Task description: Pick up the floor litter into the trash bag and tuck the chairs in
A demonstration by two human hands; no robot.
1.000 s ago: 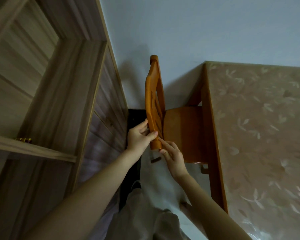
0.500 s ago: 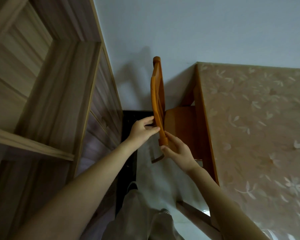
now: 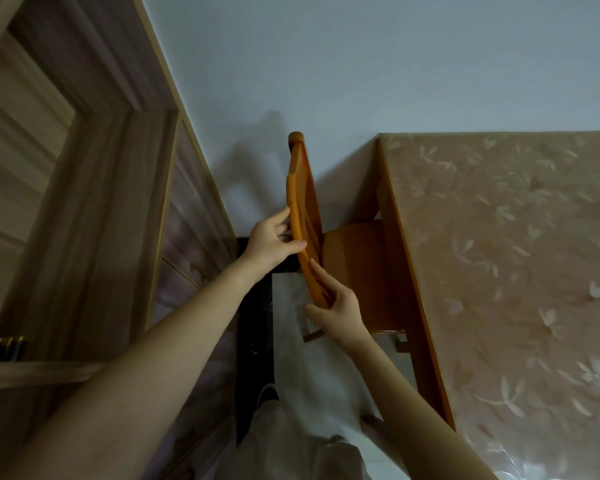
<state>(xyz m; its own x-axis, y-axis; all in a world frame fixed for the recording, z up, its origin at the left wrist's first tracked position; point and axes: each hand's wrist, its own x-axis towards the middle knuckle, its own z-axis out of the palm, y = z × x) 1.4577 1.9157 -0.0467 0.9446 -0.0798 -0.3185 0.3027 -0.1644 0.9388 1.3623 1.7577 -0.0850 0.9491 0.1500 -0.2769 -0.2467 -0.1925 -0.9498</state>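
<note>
- The left hand [image 3: 270, 244] grips the top rail of the chair [image 3: 299, 202]. Its fingers [image 3: 282, 216] curl over the rail's far side and the thumb presses the near side, so they are clamped on the wood.
- The right hand [image 3: 342, 311] holds the same rail at its near end. Its fingers [image 3: 321, 276] lie along the rail's right face with the thumb under the end, also clamped on the chair.
- The two hands are close together on the rail, the left just beyond the right.
- The chair is orange wood. Its back is seen edge-on and runs away from the fingers towards the wall [image 3: 361, 64].
- The seat [image 3: 355, 271] lies just right of both sets of fingers. Its right part is hidden under the edge of the worktop [image 3: 414, 271].
- The worktop, under a floral cover, stretches well to the right of the fingers, with its far end against the wall.
- A wooden shelf unit [image 3: 94, 202] stands to the left of the left fingers.
- Below the fingers are pale floor [image 3: 290, 303] beside a black strip, a shoe [image 3: 269, 393] and light trousers.
</note>
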